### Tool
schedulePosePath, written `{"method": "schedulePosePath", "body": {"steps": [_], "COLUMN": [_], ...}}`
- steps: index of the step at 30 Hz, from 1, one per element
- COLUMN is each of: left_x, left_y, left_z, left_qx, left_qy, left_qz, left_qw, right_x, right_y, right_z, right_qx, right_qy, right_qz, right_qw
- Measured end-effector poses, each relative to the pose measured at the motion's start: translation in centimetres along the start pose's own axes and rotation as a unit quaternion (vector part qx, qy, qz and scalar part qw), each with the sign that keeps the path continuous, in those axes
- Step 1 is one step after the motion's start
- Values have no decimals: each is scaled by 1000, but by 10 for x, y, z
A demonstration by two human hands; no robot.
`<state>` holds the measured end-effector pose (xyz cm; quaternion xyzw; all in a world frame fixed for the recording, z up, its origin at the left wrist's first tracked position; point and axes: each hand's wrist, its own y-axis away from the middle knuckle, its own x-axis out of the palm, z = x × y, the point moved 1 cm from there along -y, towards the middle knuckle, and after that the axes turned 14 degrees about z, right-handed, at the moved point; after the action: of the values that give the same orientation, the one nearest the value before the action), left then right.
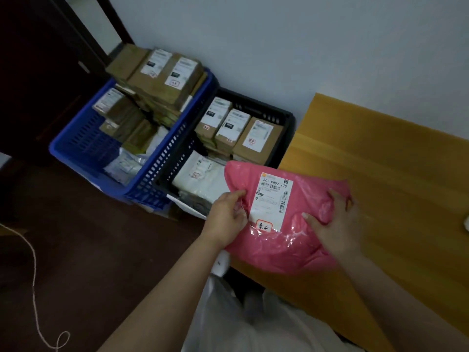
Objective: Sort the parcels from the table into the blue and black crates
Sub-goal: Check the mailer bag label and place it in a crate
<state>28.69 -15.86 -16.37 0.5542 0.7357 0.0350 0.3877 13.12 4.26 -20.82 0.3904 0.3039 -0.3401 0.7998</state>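
A soft pink plastic parcel (284,240) with a white shipping label lies at the left edge of the yellow wooden table (396,174), partly overhanging it. My left hand (225,219) pinches its left edge beside the label. My right hand (335,224) grips its right side, fingers curled into the plastic. To the left on the floor stand the blue crate (83,138), piled high with brown cardboard parcels, and the black crate (284,115), holding brown boxes at the back and white bags at the front.
A white wall runs behind the crates and table. A dark door stands at the far left. A thin white cord (33,270) trails over the dark floor at the lower left. A small white object (466,222) sits at the table's right edge.
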Motion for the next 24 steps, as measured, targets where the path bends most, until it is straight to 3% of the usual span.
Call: {"method": "schedulePosePath", "body": {"steps": [7, 18, 24], "left_x": [-69, -262, -288], "left_y": [-58, -101, -128], "left_z": [40, 157, 176], "left_qx": [-6, 24, 55], "left_qy": [-11, -56, -66], "left_qz": [65, 105, 142], "left_qw": [998, 993, 986], "right_x": [39, 157, 164], "right_y": [-36, -54, -58], "right_z": [67, 259, 281], "right_qx": [37, 117, 157], "right_qy": [-7, -50, -44], "right_qz": [-31, -58, -80], "right_qw": [999, 990, 983]}}
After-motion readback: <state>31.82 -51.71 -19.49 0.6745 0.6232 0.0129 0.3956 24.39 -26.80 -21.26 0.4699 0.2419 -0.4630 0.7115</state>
